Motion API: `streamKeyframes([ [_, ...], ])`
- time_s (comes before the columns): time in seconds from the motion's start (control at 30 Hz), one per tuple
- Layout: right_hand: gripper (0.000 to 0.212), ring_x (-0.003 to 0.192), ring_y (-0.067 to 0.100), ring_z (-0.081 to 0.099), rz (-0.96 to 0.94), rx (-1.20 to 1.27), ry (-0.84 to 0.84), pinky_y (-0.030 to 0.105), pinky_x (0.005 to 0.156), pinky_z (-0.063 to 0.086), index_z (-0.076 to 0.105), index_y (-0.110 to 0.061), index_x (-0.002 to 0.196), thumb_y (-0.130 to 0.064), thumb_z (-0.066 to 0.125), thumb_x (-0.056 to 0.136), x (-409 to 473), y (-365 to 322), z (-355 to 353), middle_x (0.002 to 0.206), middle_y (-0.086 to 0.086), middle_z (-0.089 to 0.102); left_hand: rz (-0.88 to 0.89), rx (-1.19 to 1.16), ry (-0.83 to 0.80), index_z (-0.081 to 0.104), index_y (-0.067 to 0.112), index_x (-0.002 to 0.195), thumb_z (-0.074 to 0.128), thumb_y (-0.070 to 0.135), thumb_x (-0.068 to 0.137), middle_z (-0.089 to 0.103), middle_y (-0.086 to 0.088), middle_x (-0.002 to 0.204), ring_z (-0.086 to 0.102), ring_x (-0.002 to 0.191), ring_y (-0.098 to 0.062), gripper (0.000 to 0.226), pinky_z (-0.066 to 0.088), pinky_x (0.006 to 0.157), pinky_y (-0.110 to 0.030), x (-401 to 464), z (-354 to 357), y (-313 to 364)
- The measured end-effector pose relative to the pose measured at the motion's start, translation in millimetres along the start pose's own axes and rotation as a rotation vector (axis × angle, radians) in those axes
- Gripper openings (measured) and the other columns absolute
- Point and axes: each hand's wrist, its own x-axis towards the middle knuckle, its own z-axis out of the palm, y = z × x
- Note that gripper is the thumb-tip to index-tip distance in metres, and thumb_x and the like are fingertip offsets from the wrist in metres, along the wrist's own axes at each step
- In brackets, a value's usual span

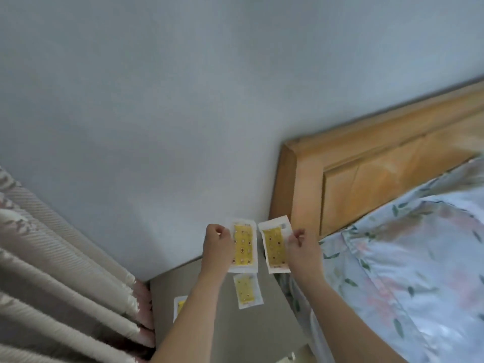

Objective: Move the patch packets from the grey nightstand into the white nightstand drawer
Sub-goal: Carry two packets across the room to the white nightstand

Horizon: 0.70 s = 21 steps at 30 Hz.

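A: Where are the patch packets, relative to the grey nightstand (209, 323)?
B: Two lie on its top: one (247, 290) central, one (179, 306) half hidden by the left forearm. Two are raised above its far edge.
A: Fingers?
B: Left hand (217, 244) pinches one packet (243, 244); right hand (301, 247) pinches the other (275, 247).

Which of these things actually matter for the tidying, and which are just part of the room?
Part of the job:
left hand with its packet
right hand with its packet
two packets on the grey nightstand

Just there:
curtain
headboard
floral bedding
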Motion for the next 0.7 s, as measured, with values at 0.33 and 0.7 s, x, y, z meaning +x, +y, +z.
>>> streamKeyframes([
  [0.33, 0.021, 0.069, 0.008, 0.054, 0.136, 0.078, 0.509, 0.024, 0.052, 0.040, 0.063, -0.013, 0.102, -0.016, 0.043, 0.098, -55.5, 48.4, -196.0, 0.084, -0.003, 0.063, 0.085, -0.020, -0.384, 0.052, 0.016, 0.110, 0.039, 0.018, 0.097, 0.061, -0.003, 0.095, 0.063, 0.082, -0.019, 0.018, 0.053, 0.059, -0.031, -121.5, 119.9, 67.6],
  [0.7, 0.017, 0.066, 0.023, 0.050, 0.374, 0.212, 1.048, 0.027, 0.052, 0.039, 0.057, -0.011, 0.094, -0.021, 0.044, 0.098, -290.2, 230.5, -480.5, 0.072, 0.001, 0.055, 0.444, 0.176, -0.893, 0.058, 0.010, 0.081, 0.040, 0.008, 0.092, 0.059, -0.006, 0.077, 0.051, 0.060, -0.017, 0.021, 0.039, 0.056, -0.026, -464.6, 304.6, 61.2],
])
